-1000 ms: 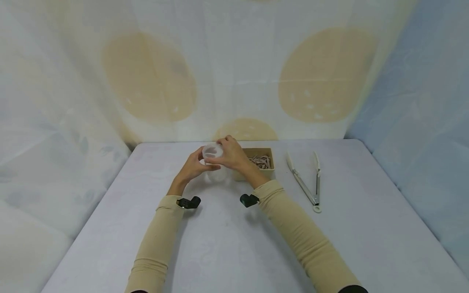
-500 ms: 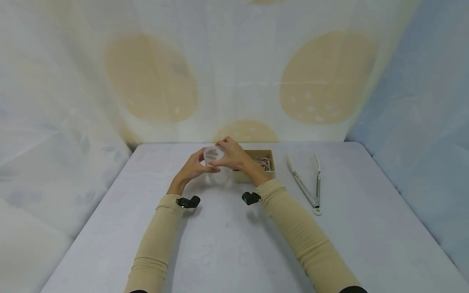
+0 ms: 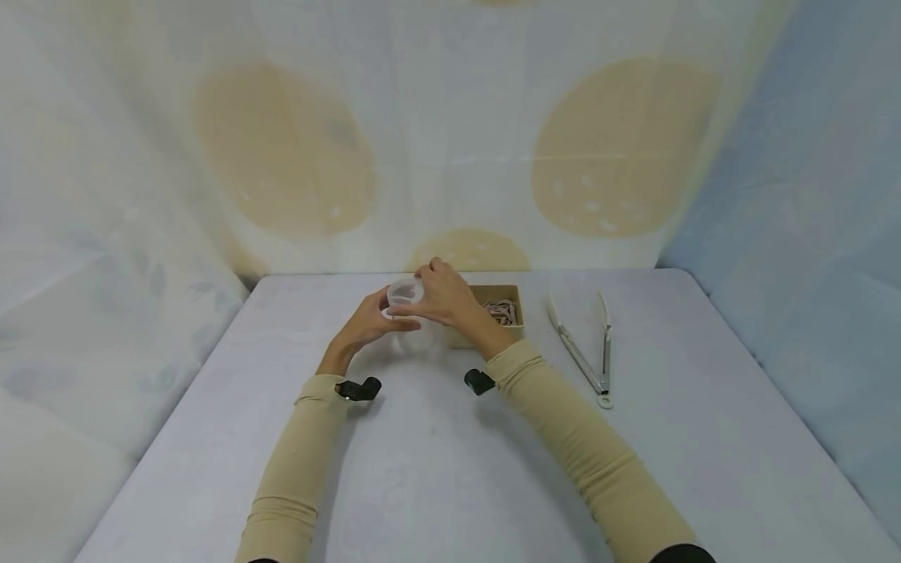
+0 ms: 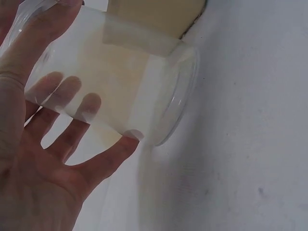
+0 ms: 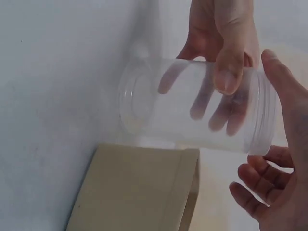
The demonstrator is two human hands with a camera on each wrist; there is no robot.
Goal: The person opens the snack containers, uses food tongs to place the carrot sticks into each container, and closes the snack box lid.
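Observation:
A clear plastic jar (image 3: 406,295) is held just above the table, between both hands, at the far middle. My left hand (image 3: 373,314) grips its body: the fingers show through the clear jar (image 4: 120,82) and the thumb lies across the top. My right hand (image 3: 431,299) curls its thumb and fingers round the top end of the jar (image 5: 192,103). In the wrist views the jar lies tilted on its side with its base towards the table. I see nothing inside it.
A tan box (image 3: 512,294) of pinkish strips stands just right of the hands, close behind the jar, and appears again as the tan box (image 5: 139,192). Metal tongs (image 3: 587,352) lie further right. A patterned cloth backdrop surrounds the grey table (image 3: 436,469).
Both hands keep hold of the jar. Hands and jar sit slightly further left than a second ago; the box and tongs lie as before.

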